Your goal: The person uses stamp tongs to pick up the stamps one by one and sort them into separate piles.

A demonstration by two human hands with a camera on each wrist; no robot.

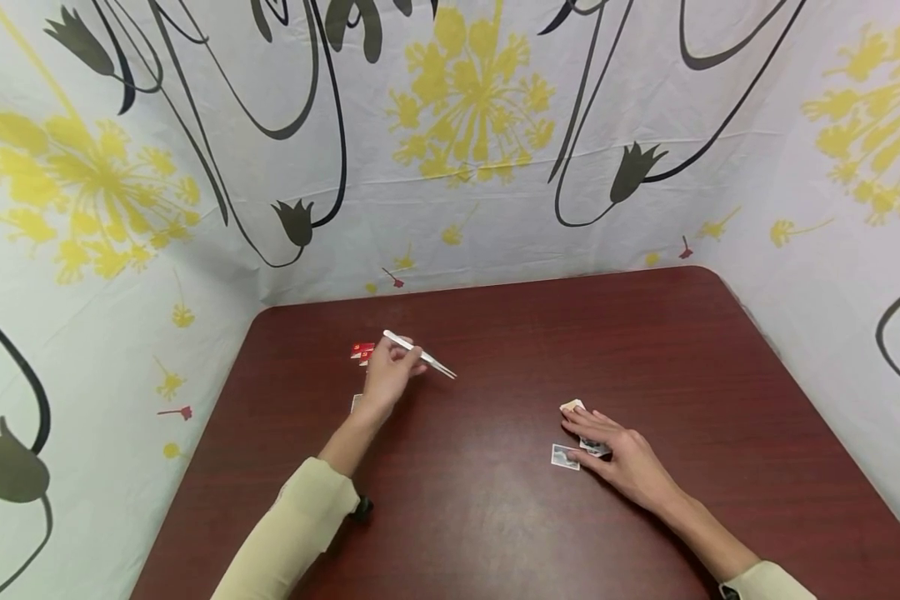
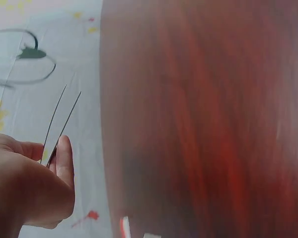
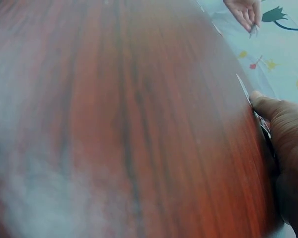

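My left hand [image 1: 392, 375] pinches a pair of tweezers [image 1: 420, 354] above the far left of the table. The tips point right and stand apart, with nothing between them. In the left wrist view the two thin prongs of the tweezers [image 2: 64, 114] show beyond the fingers. My right hand [image 1: 626, 458] lies palm down with fingers extended over several small stamp-like papers. A grey picture stamp [image 1: 565, 457] with a white border touches its thumb. Another dark stamp [image 1: 595, 447] is partly covered by the hand, and pale papers [image 1: 572, 405] show at the fingertips.
Red stamp-like papers [image 1: 362, 350] lie beside the left hand, partly covered by it. A white-edged paper [image 1: 356, 403] peeks out by the left wrist. The brown table [image 1: 480, 500] meets a patterned cloth [image 1: 457, 225] at the back and sides.
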